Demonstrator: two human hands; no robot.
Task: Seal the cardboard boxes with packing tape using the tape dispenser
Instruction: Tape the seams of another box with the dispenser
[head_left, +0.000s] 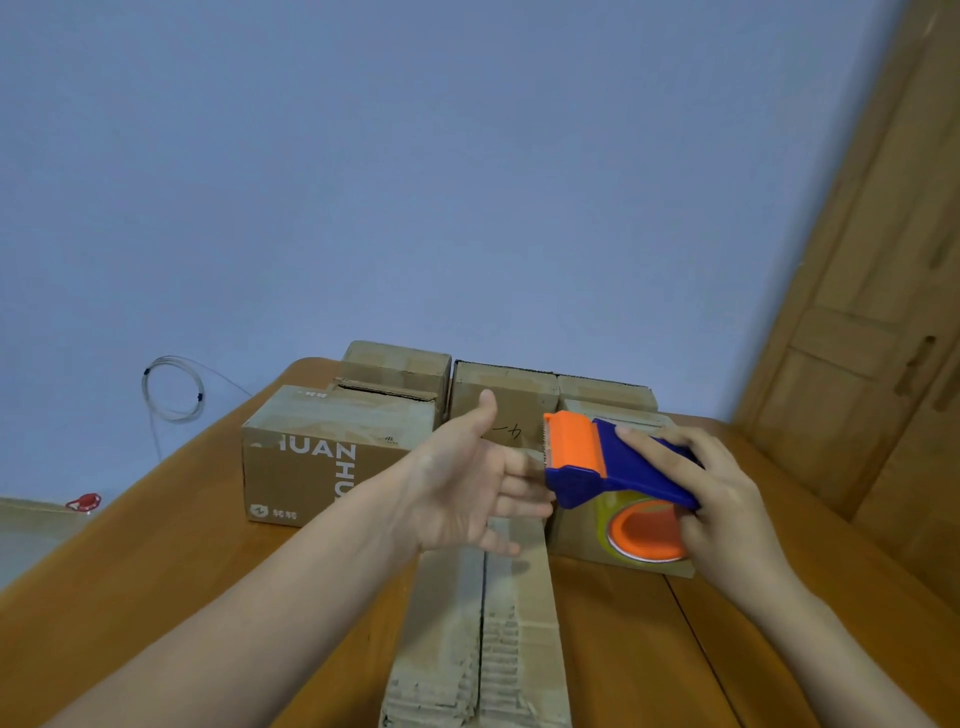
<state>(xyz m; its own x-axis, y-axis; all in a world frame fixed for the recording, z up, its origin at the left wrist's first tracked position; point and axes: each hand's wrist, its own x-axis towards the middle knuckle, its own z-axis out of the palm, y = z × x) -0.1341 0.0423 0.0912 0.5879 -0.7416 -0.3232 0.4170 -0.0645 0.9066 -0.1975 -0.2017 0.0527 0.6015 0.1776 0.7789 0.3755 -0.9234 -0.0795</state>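
Note:
My right hand (727, 499) grips a blue and orange tape dispenser (608, 462) holding a roll of clear tape (644, 530), raised above the table. My left hand (467, 483) is spread open, palm up, just left of the dispenser's orange blade end, its fingertips close to it. Below both hands a long narrow cardboard box (488, 639) with a rough, torn top runs toward me, its centre seam visible. Several more cardboard boxes stand behind: a printed one (317, 467) at the left, one with handwriting (509, 405) in the middle, and one (576, 535) partly hidden behind the dispenser.
The boxes sit on a brown wooden table (171, 561). A wooden door (883, 338) rises at the right. A coiled thin cable (171, 389) hangs on the blue wall at the left. A red object (83, 502) lies on a surface at the far left.

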